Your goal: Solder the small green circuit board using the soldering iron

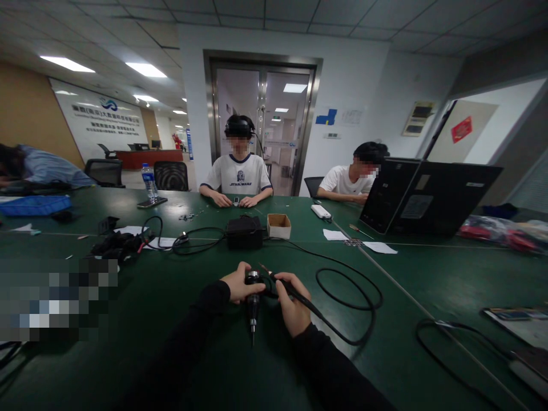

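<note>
My left hand (241, 283) is closed around a black screwdriver-like tool (254, 305) with a silver collar at its top. The tool's thin metal tip points down toward me, over the green table (205, 365). My right hand (294, 302) grips a slim black pen-shaped tool (295, 294), which looks like a soldering iron. Its narrow pointed tip reaches up and left, close by the collar of the tool in my left hand. From its rear end a black cable (349, 338) loops over the table to the right. Whether the two tools touch, I cannot tell.
Beyond my hands stand a black power box (244, 233) and a small open cardboard box (278, 226). Black cables (113, 245) lie bunched at left. A computer case (428, 197) stands at right. Across the table sits a person (238, 174); another person (346, 181) sits further right.
</note>
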The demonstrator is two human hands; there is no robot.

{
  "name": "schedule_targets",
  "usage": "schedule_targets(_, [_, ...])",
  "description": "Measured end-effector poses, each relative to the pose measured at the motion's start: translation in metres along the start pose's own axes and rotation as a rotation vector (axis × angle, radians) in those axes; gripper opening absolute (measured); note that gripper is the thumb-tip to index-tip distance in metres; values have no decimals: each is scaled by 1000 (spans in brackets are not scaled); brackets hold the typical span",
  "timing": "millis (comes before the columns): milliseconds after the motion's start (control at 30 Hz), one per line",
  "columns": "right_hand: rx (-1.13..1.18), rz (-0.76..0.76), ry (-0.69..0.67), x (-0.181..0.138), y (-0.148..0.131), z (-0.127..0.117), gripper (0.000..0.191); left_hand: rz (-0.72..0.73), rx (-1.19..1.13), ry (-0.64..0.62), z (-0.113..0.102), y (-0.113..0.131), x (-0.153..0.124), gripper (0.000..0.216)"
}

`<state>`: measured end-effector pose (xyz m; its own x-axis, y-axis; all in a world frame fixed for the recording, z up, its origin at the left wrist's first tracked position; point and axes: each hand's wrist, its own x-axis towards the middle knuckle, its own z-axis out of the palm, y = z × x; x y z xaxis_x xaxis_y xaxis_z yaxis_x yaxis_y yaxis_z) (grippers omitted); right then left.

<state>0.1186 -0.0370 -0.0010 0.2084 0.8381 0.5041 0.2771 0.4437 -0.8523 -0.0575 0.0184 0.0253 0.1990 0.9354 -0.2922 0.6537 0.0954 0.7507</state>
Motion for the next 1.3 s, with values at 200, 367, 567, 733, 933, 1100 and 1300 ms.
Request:
schedule_targets(200, [-4, 5, -2, 0, 0, 0, 12, -32, -130, 225, -3, -20, 27, 46])
schedule_targets(367, [4, -10, -2, 1, 0, 0, 12, 152, 50, 313, 4, -19, 36, 42])
schedule_targets(567, [-3, 24, -9, 1, -1, 0, 12, 188, 128, 237, 11, -16, 35, 53])
schedule_targets(733, [11, 37, -3, 1, -2, 1, 12, 250, 57, 248, 9, -21, 34, 42])
schedule_targets(933, [4, 29, -17, 1, -4, 0, 12, 302, -96, 239, 7, -30, 40, 34])
schedule_targets(1100, [-8, 0, -19, 0, -3, 0, 13, 340, -278, 235, 15, -38, 49, 30])
schedule_targets(1300, [-17, -40, -24, -2, -3, -1, 12, 359, -382, 204, 17, -45, 51, 30])
